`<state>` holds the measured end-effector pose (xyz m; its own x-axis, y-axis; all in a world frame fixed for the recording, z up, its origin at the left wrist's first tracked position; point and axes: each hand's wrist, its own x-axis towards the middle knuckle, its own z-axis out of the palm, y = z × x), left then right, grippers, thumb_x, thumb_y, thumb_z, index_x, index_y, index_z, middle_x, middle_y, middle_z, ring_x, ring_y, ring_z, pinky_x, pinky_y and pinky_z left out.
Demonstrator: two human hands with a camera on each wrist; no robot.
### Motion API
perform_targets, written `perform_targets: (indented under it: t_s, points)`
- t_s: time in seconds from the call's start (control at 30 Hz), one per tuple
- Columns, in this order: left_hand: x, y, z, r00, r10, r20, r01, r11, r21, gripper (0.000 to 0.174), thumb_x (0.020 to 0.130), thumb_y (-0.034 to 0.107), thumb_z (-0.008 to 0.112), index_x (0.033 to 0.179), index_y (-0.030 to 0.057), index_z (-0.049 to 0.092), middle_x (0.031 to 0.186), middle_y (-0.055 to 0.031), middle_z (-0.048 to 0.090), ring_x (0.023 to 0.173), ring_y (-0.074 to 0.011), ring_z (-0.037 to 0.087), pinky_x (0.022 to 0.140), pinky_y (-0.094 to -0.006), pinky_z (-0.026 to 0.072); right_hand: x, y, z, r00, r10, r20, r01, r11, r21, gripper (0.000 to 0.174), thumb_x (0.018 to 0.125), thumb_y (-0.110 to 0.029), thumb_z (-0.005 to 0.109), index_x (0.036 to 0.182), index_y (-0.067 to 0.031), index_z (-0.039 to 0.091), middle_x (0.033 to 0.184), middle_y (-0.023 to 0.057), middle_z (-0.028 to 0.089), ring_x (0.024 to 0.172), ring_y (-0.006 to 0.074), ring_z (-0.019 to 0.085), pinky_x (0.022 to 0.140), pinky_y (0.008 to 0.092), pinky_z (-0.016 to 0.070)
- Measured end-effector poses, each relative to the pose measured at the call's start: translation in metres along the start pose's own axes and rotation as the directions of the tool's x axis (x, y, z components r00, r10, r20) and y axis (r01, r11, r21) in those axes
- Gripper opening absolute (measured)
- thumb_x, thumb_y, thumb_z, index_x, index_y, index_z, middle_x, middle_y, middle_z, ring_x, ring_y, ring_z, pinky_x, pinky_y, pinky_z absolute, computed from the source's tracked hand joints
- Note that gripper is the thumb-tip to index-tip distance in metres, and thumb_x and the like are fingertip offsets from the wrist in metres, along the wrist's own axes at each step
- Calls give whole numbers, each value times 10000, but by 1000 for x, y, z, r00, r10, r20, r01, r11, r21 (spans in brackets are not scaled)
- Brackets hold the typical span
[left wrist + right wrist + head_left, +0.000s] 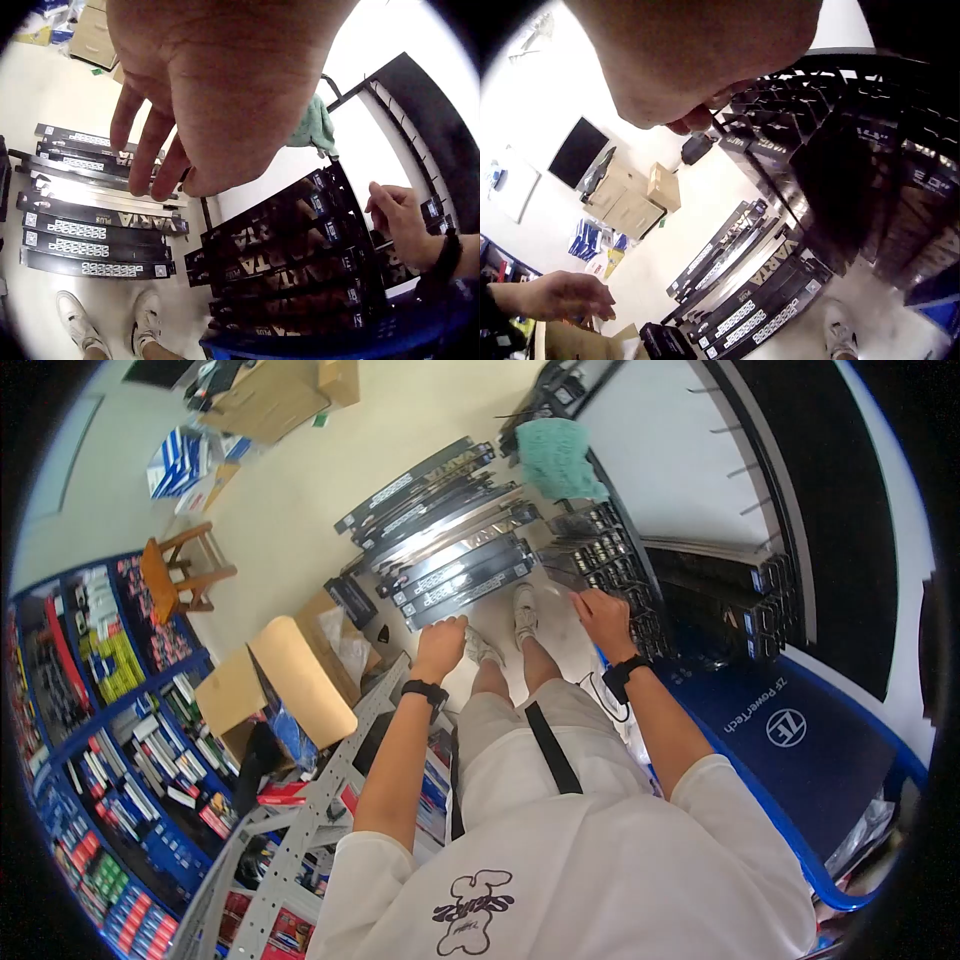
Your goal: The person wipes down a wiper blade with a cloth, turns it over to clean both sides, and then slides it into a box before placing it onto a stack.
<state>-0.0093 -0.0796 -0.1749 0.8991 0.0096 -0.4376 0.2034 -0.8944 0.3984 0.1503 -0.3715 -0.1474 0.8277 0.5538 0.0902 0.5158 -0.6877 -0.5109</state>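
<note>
Pale floor (290, 495) is stretching below the left hand (440, 650) and right hand (606, 622), both hanging empty, fingers loosely bent. Farther off, long black boxes (470, 584) are lying side by side, probably handling stiff and slick, needing support at both ends.

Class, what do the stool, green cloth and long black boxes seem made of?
Stool: likely varnished wood; warm brown bars.
Green cloth: fabric, perhaps towelling; matt, nubbly surface.
Long black boxes: probably glossy cardboard; printed lettering, bright reflections.
</note>
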Motion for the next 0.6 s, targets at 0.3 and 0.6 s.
perform_targets:
  t_s: [0.3, 0.6]
  points:
    - [-20, -28, 22, 958, -192, -214, 187, 981, -43, 154, 899, 122, 576, 1049, 97, 601, 938, -108, 680, 910, -321, 672, 809, -481, 491, 27, -40, 29, 949, -242, 202, 248, 969, -7, 244, 901, -175, 702, 711, -50, 613, 688, 120, 596, 640, 357, 623, 556, 442, 476]
    - [-23, -68, 79, 898, -336, -283, 326, 942, -83, 209, 885, 142, 611, 1085, 81, 598, 965, -89, 664, 922, -283, 664, 823, -439, 490, 36, -13, 100, 785, -323, 529, 397, 918, -29, 176, 888, -209, 701, 818, -64, 633, 784, 115, 629, 732, 341, 655, 644, 429, 523]
